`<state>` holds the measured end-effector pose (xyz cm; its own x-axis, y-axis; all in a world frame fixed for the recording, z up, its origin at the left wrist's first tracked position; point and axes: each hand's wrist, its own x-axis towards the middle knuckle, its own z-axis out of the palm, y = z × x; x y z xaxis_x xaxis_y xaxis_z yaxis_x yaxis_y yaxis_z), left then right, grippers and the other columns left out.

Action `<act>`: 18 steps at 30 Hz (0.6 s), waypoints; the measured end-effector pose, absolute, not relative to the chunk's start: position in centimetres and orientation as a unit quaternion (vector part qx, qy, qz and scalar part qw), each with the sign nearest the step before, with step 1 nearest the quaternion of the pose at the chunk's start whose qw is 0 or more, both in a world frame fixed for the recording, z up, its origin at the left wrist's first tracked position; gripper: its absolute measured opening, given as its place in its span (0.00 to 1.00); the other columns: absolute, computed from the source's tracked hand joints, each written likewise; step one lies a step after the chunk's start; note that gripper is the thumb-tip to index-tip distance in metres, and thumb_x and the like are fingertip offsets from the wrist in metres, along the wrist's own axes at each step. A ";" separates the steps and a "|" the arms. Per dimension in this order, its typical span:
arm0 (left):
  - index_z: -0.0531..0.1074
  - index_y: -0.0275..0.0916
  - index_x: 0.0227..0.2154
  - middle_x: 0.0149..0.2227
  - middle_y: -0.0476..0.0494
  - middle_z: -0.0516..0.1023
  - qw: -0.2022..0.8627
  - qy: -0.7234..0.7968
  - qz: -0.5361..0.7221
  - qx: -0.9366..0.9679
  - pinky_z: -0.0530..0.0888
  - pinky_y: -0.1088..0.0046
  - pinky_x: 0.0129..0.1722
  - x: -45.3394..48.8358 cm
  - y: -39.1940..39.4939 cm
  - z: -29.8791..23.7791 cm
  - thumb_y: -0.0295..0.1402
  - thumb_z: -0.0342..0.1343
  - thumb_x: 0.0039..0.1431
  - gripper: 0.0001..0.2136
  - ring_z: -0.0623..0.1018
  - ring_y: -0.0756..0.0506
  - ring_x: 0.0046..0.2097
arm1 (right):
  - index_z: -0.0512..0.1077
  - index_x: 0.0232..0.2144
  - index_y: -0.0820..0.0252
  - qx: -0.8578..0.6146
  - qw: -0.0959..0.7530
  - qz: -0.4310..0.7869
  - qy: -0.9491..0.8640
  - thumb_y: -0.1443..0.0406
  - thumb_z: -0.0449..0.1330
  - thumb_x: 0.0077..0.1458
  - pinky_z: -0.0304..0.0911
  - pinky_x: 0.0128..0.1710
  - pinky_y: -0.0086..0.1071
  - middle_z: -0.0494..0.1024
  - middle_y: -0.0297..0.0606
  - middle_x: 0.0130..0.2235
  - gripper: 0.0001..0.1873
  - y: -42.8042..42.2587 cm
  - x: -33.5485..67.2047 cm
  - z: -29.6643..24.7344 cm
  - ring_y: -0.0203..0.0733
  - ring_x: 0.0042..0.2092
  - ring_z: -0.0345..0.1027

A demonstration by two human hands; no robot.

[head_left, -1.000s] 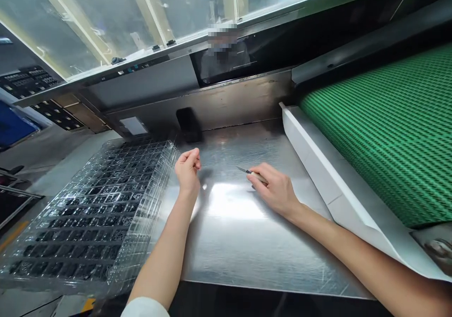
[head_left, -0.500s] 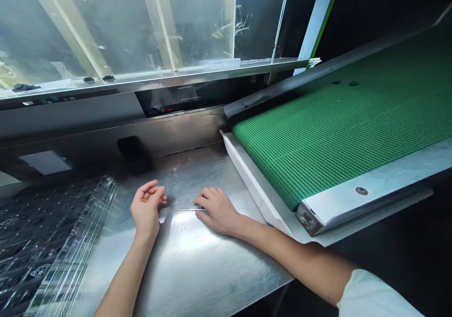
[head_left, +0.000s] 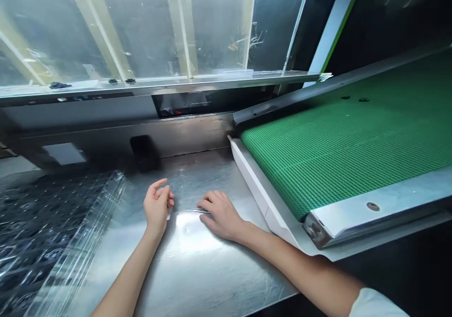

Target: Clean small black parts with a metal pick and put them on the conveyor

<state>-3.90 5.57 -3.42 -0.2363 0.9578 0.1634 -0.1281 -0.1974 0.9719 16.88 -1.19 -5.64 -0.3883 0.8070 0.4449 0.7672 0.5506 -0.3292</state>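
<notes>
My right hand rests low over the metal tabletop, its fingers closed round a pair of thin metal tweezers. The slim tips point left, toward my other hand. My left hand is raised a little at the left of the tweezers, with thumb and fingers curled together and the index finger bent above them. Whatever lies within those fingers is hidden; a small pale edge shows below the palm. Left of it lies a stack of clear plastic trays with several dark round parts.
A green mesh conveyor belt runs off to the right, with small dark parts far along it. A white guard strip borders its near end. At the back, a dark block stands below a clear-panelled shelf edge.
The view has shifted, so the scene sits slightly lower and farther right. My left index finger looks a bit more raised. My right hand keeps the tweezers in nearly the same place.
</notes>
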 end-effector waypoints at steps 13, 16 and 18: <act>0.73 0.37 0.45 0.22 0.55 0.71 0.430 0.440 0.617 0.490 0.60 0.78 0.19 -3.0 5.9 -4.5 0.47 0.64 0.56 0.21 0.65 0.53 0.19 | 0.72 0.52 0.57 -0.456 0.310 0.042 -0.833 0.67 0.62 0.66 0.59 0.49 0.42 0.72 0.42 0.50 0.13 -0.7 17.2 -6.0 0.50 0.50 0.64; 0.74 0.37 0.42 0.22 0.54 0.70 0.434 0.432 0.609 0.505 0.59 0.77 0.21 -2.7 5.8 -4.6 0.48 0.62 0.59 0.19 0.63 0.54 0.20 | 0.71 0.53 0.58 -0.453 0.312 0.024 -0.835 0.66 0.60 0.67 0.59 0.49 0.43 0.72 0.43 0.50 0.13 -0.5 17.1 -6.2 0.51 0.51 0.64; 0.74 0.37 0.36 0.21 0.54 0.68 0.431 0.431 0.601 0.518 0.58 0.75 0.22 -2.5 5.8 -4.6 0.50 0.60 0.60 0.18 0.62 0.53 0.20 | 0.71 0.53 0.58 -0.446 0.313 0.004 -0.839 0.66 0.59 0.68 0.59 0.50 0.44 0.72 0.44 0.50 0.13 -0.6 16.9 -6.1 0.51 0.51 0.64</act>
<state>-2.54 5.77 -4.61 -0.0925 0.9636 0.2510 -0.0713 -0.2578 0.9636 16.92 -0.59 -6.08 -0.4069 0.7499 0.5215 0.7455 0.6026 -0.2848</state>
